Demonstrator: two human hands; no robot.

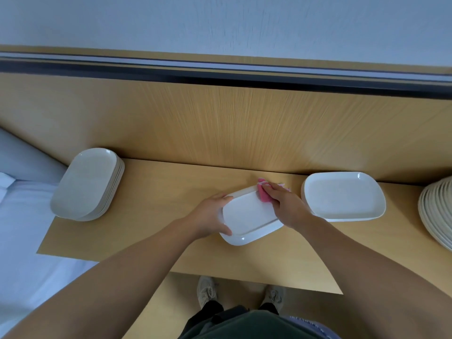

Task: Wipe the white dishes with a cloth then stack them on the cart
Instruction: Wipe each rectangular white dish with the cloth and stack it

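Centrally, over wooden table (156, 216): white dish (249, 216), hollow side up. Long axis roughly left-right, right end angled slightly toward wall. Cannot tell if it touches tabletop. Left hand (210, 216) grips left short end, thumb on near edge, fingers curled over far edge. Right hand (286, 206), fingers together and flat, presses pink cloth (264, 193) on far right corner. Dish stacks left (88, 184) and right (342, 195).

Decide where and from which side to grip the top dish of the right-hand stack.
On the top dish, probably the near long rim, from the person's side: it lies flat, lip raised, and the wooden panel crowds its far edge.
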